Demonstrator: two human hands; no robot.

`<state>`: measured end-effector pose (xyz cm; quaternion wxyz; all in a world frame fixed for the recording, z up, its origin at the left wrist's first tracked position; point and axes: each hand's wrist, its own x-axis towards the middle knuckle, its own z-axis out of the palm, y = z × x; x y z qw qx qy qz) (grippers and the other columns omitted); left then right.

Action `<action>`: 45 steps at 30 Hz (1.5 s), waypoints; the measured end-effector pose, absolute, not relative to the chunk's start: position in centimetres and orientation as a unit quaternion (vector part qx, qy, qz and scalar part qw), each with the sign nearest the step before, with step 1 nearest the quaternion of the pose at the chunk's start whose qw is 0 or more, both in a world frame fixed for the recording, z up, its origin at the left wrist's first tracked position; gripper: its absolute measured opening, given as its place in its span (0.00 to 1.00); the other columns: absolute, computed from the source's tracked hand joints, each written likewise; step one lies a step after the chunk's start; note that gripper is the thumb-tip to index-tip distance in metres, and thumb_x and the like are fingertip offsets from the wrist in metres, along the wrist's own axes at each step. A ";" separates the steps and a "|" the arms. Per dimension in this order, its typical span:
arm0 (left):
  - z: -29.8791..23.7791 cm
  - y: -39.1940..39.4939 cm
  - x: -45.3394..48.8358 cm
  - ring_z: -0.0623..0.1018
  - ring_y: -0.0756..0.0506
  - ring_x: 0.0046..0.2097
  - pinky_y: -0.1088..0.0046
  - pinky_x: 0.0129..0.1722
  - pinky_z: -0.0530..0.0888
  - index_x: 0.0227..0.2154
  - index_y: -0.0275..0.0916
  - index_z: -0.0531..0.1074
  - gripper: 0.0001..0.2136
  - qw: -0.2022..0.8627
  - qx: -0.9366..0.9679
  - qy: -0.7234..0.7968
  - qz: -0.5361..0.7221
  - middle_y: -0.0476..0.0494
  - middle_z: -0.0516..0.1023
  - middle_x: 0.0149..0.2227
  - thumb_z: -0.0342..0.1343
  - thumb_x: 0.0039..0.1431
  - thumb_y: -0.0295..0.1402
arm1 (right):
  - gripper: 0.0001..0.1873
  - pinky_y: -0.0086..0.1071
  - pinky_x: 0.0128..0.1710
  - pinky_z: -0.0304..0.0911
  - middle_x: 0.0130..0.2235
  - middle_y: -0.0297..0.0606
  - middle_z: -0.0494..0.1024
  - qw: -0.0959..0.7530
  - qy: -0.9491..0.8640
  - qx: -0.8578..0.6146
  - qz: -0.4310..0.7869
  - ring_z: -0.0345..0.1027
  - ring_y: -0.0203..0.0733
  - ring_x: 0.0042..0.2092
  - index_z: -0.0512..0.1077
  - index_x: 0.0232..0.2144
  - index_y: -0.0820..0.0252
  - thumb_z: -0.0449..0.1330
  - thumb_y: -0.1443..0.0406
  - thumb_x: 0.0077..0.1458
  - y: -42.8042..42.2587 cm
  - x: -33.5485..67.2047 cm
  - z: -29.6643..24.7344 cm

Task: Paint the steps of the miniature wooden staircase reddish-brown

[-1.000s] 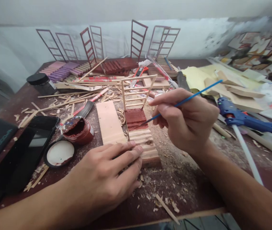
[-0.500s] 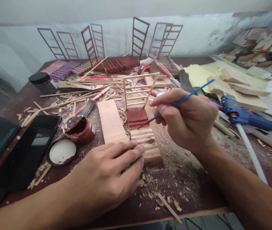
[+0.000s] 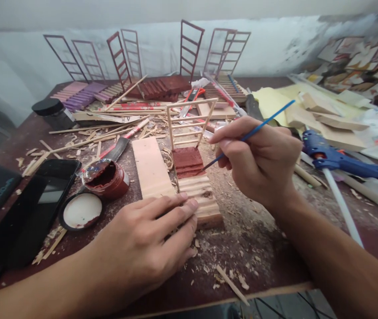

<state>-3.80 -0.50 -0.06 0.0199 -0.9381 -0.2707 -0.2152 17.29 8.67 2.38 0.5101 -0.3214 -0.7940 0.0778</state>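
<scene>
A small ridged wooden block lies on the table, its far part coated in wet dark-red paint. From its far end rises a thin bare-wood ladder-like frame. My left hand grips the block's near left side, fingertips on the ridges; its thumb is partly hidden. In my right hand a thin blue paintbrush is pinched like a pen, its tip touching the right edge of the painted part. An open jar of dark-red paint stands left of the block, its upturned lid in front.
A flat wooden strip lies beside the block. At left are a black phone and a lidded jar; at right, a blue glue gun. Sticks, shavings and finished ladder pieces fill the back. The table's front edge is close.
The brush tip has shifted slightly along the lower edge of the red paint. The whole view has moved a little; my left hand stays on the block.
</scene>
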 end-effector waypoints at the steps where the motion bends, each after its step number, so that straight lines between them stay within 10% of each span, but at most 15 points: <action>1: -0.1 -0.5 -3.8 0.74 0.39 0.57 0.59 0.54 0.77 0.50 0.33 0.74 0.13 0.019 -0.938 -0.271 -0.215 0.41 0.74 0.56 0.54 0.66 0.32 | 0.09 0.29 0.21 0.58 0.20 0.28 0.70 0.510 -0.793 -0.323 0.077 0.61 0.29 0.19 0.73 0.28 0.59 0.55 0.70 0.57 8.7 17.3 2.4; 45: -0.1 -0.6 -3.9 0.74 0.39 0.57 0.59 0.55 0.77 0.51 0.33 0.74 0.14 0.028 -0.940 -0.264 -0.215 0.40 0.74 0.56 0.53 0.66 0.32 | 0.11 0.30 0.19 0.55 0.17 0.26 0.67 0.532 -0.770 -0.346 0.064 0.57 0.30 0.18 0.73 0.26 0.55 0.53 0.71 0.57 8.8 17.7 2.5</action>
